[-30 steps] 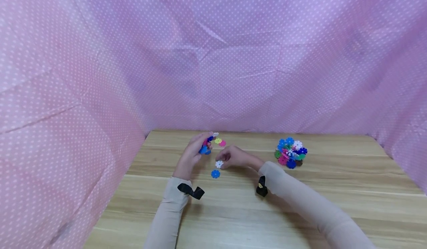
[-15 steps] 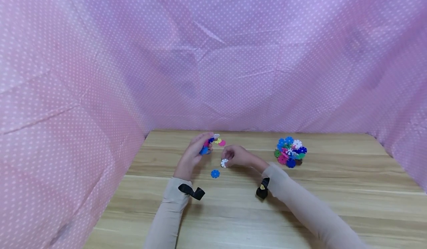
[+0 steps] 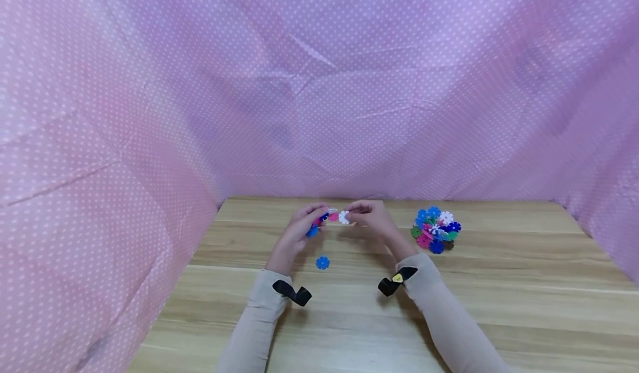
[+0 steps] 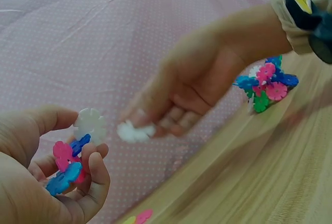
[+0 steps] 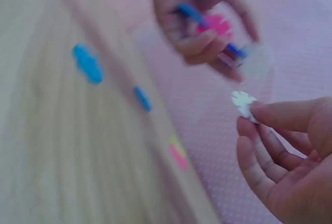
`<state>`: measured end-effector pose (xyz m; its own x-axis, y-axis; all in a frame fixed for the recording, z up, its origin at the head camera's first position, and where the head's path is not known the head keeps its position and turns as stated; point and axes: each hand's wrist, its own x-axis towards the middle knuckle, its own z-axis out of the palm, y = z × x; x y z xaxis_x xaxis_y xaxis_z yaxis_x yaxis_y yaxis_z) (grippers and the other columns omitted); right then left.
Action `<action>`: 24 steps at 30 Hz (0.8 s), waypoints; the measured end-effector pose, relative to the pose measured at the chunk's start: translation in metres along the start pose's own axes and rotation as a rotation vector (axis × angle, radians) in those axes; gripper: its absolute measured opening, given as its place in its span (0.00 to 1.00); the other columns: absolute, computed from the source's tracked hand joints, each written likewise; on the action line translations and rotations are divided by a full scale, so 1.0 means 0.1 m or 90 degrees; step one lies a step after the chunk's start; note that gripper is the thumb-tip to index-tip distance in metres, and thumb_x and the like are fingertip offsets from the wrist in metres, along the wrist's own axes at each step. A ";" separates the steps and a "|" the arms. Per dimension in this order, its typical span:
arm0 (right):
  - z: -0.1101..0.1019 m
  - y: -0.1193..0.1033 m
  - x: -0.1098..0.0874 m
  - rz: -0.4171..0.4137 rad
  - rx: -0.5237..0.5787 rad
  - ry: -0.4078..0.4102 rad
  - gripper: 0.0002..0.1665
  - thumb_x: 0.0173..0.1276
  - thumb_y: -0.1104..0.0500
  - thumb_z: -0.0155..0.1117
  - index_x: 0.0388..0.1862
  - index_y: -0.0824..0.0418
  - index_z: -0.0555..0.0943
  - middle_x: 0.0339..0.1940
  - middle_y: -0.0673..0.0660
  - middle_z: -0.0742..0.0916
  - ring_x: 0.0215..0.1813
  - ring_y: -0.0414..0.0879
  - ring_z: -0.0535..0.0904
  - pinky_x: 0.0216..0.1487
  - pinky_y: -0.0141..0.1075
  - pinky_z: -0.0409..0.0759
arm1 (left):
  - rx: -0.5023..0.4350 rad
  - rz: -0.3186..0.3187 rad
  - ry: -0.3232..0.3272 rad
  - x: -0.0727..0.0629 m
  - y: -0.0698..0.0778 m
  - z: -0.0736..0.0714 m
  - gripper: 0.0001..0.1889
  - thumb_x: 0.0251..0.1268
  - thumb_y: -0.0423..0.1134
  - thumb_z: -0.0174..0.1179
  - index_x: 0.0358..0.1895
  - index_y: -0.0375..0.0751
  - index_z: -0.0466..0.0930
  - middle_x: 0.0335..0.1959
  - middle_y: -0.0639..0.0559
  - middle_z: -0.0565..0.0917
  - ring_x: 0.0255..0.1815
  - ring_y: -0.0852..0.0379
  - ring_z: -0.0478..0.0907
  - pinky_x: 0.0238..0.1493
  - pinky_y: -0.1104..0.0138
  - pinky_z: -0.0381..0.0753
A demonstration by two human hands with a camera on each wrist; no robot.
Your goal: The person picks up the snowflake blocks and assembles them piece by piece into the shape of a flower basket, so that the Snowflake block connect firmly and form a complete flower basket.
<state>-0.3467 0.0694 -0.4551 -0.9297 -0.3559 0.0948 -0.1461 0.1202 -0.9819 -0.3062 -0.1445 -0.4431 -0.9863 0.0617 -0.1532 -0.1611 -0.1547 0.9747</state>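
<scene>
My left hand (image 3: 298, 227) grips a small chain of joined flower-shaped plastic discs. In the left wrist view the chain shows a light blue disc (image 4: 65, 178), a pink one (image 4: 63, 154), a dark blue one (image 4: 80, 144) and a white one (image 4: 89, 124) at its tip. Between thumb and fingers, my right hand (image 3: 373, 218) pinches a single white disc (image 5: 243, 103). That disc is held just right of the chain's white end, with a small gap between them. Part of the chain is hidden by the left fingers.
A light blue disc (image 3: 322, 262) lies on the wooden table (image 3: 349, 328) in front of the hands. Another blue disc (image 5: 142, 98) and a yellow and pink pair (image 5: 178, 154) lie farther back. At right stands a multicoloured ball of joined discs (image 3: 435, 230). Pink dotted cloth (image 3: 319, 112) encloses the table.
My right hand has lifted the white disc off the table area and carried it up and away, to beside the chain. The left hand has shifted slightly right, still holding the chain.
</scene>
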 end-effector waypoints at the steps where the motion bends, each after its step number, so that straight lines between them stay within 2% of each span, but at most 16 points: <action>1: -0.01 -0.03 -0.01 -0.010 0.017 0.011 0.18 0.67 0.65 0.70 0.53 0.73 0.83 0.38 0.54 0.91 0.36 0.40 0.85 0.45 0.42 0.88 | -0.001 0.002 -0.001 0.00 -0.01 0.01 0.20 0.76 0.39 0.59 0.65 0.32 0.75 0.41 0.54 0.80 0.32 0.64 0.76 0.41 0.72 0.80; 6: -0.03 -0.12 -0.04 -0.037 0.056 0.045 0.16 0.69 0.66 0.69 0.53 0.74 0.83 0.35 0.50 0.90 0.36 0.39 0.85 0.39 0.34 0.87 | -0.001 0.030 -0.005 0.02 -0.04 0.05 0.17 0.76 0.40 0.59 0.62 0.37 0.78 0.38 0.56 0.81 0.29 0.66 0.76 0.35 0.73 0.78; 11: -0.01 -0.16 -0.07 -0.041 0.078 0.075 0.17 0.68 0.67 0.68 0.54 0.76 0.82 0.35 0.49 0.88 0.36 0.38 0.85 0.38 0.33 0.87 | 0.040 0.056 -0.016 0.00 -0.06 0.07 0.16 0.77 0.43 0.58 0.60 0.41 0.81 0.45 0.49 0.81 0.30 0.65 0.76 0.36 0.72 0.80; 18: 0.02 -0.19 -0.08 -0.043 0.088 0.081 0.17 0.68 0.69 0.68 0.53 0.77 0.82 0.33 0.48 0.87 0.35 0.38 0.84 0.39 0.34 0.88 | 0.078 0.078 -0.020 -0.01 -0.05 0.08 0.17 0.77 0.44 0.57 0.61 0.40 0.80 0.49 0.46 0.82 0.32 0.63 0.76 0.39 0.67 0.81; 24: 0.02 -0.20 -0.09 -0.050 0.076 0.070 0.16 0.69 0.68 0.68 0.53 0.76 0.83 0.36 0.52 0.88 0.37 0.39 0.84 0.39 0.33 0.88 | 0.098 0.082 -0.014 -0.01 -0.06 0.11 0.18 0.74 0.47 0.61 0.60 0.41 0.81 0.44 0.49 0.80 0.32 0.63 0.72 0.36 0.70 0.76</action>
<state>-0.3353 0.0682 -0.4368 -0.9492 -0.2557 0.1834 -0.1853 -0.0169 -0.9825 -0.3040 -0.1333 -0.4470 -0.9970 0.0736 -0.0239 -0.0247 -0.0101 0.9996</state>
